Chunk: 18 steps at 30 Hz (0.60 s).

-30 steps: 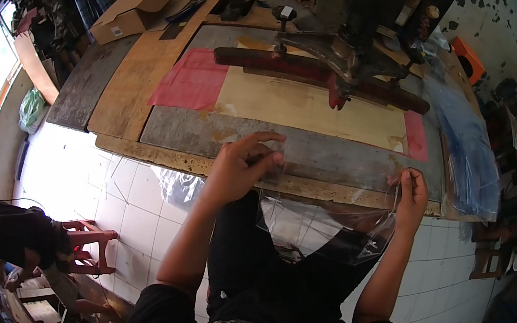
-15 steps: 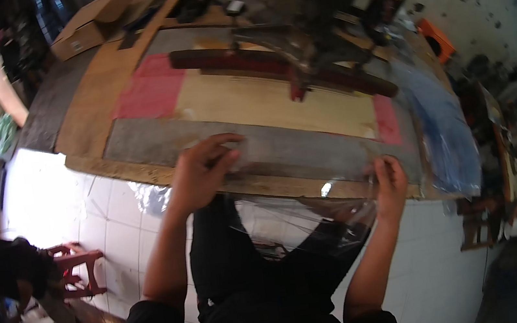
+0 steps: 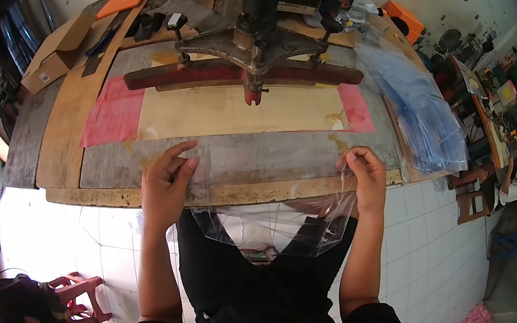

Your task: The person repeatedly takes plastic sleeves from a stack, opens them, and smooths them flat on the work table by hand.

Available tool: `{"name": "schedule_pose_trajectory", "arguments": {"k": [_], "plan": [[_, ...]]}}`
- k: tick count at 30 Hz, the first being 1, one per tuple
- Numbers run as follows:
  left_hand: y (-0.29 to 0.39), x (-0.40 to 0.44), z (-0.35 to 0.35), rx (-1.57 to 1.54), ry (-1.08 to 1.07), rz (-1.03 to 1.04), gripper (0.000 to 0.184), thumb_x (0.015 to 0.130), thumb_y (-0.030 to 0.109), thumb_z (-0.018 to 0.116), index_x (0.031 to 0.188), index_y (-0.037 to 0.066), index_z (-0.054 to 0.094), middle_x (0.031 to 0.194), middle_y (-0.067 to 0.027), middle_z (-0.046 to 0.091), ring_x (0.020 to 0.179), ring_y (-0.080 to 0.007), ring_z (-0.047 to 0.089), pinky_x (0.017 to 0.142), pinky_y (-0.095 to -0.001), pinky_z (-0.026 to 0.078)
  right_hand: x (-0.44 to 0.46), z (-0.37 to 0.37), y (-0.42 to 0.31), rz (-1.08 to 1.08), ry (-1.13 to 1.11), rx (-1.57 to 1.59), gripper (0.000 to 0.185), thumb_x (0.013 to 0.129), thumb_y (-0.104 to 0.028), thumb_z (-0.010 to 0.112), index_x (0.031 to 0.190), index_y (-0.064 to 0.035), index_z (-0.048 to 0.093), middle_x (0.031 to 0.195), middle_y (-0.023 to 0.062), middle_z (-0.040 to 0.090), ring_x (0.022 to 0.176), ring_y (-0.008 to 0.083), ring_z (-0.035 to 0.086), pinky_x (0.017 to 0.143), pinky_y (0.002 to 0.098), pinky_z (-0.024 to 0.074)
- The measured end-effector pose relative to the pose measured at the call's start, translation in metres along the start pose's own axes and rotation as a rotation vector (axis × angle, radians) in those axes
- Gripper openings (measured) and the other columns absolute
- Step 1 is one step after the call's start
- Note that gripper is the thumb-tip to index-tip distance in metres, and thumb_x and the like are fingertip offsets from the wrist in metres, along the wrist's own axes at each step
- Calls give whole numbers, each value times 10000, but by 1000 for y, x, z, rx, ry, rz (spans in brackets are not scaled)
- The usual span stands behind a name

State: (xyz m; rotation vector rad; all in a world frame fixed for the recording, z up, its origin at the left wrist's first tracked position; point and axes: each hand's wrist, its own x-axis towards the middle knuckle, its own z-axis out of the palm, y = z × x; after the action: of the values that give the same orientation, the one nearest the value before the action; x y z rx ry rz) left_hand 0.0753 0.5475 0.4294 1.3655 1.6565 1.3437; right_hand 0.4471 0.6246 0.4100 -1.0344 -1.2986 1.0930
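Observation:
A clear plastic sheet (image 3: 280, 227) hangs between my hands at the near edge of the bench, sagging over my lap. My right hand (image 3: 368, 176) pinches its right end between thumb and fingers. At the left end, my left hand (image 3: 165, 190) has its thumb curled towards the fingers and the index finger stretched out, with the film at the fingertips. Beyond my hands lies a cream-coloured board (image 3: 226, 110) with pink pieces (image 3: 113, 112) at its ends. Over it stands a dark press bar (image 3: 188, 74) on a metal bracket (image 3: 250, 51).
A stack of bluish clear plastic sheets (image 3: 425, 113) lies at the bench's right side. An opened cardboard box (image 3: 58, 54) sits at the back left. Red stools (image 3: 80, 296) stand on the tiled floor, with a person (image 3: 24, 316) beside them. Another person (image 3: 516, 185) sits far right.
The view has shifted, so the bench and press appear further left. The plastic sheet is still between my hands, hanging more spread out.

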Motion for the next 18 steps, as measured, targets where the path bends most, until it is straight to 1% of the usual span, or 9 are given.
{"name": "schedule_pose_trajectory", "arguments": {"k": [5,7,11,12,14,15,16,17,18], "plan": [[2,0,1,195,39,60,300,1020,81,725,1306,-12,712,755,-13,691,697,-53,558,648,-227,438,-1,3,-1,-27,4,-58,133,1050,-113,685,1074,17,692,943,75,743,873,125,665,847,275,501],[-1,-3,4,166,97,96,179,998,132,754,1129,11,769,842,-105,799,789,-123,738,732,-266,543,-3,1,3,-27,-16,-105,161,1065,-154,667,1080,6,657,938,75,721,881,141,672,865,295,506],[-13,-19,7,136,139,189,75,1004,79,715,1018,6,723,973,-113,812,891,-237,795,786,-339,593,-16,3,3,-64,-4,-117,161,1075,-143,654,1113,12,636,940,78,722,875,146,685,856,295,523],[-18,-28,8,139,143,196,75,1004,79,715,1018,6,723,973,-113,812,891,-237,795,786,-339,593,-23,3,5,-75,46,-167,153,1079,-137,644,1121,10,626,944,79,725,881,151,694,900,321,519],[-34,-46,15,376,213,441,20,1044,42,629,1060,40,640,1040,-103,815,1011,-285,790,877,-381,584,-39,0,20,-81,98,-216,146,1084,-130,635,1130,7,617,947,81,728,887,156,702,944,348,515],[-40,-50,19,378,211,440,20,1044,42,629,1060,40,640,1040,-103,815,1011,-285,790,877,-381,584,-46,-4,39,-296,150,-360,125,1082,-125,624,1121,-7,641,952,85,747,873,174,708,974,349,496],[-44,-53,25,379,261,566,27,1063,46,590,1076,69,584,1067,-97,816,1059,-297,780,925,-403,563,-49,-1,44,-511,199,-503,115,1080,-119,614,1112,-22,665,956,88,767,860,193,713,1004,351,477],[-49,-56,29,379,310,692,55,1082,50,551,1092,98,527,1093,-90,817,1107,-309,770,972,-425,541,-53,4,41,-566,168,-487,121,1091,-130,562,1075,-53,654,980,86,788,937,242,757,1070,397,439],[-54,-58,31,380,308,689,55,1082,50,551,1092,98,527,1093,-90,817,1107,-309,770,972,-425,541,-52,8,47,-562,167,-487,121,1091,-130,562,1075,-53,654,980,86,788,937,242,757,1070,397,439]]}}
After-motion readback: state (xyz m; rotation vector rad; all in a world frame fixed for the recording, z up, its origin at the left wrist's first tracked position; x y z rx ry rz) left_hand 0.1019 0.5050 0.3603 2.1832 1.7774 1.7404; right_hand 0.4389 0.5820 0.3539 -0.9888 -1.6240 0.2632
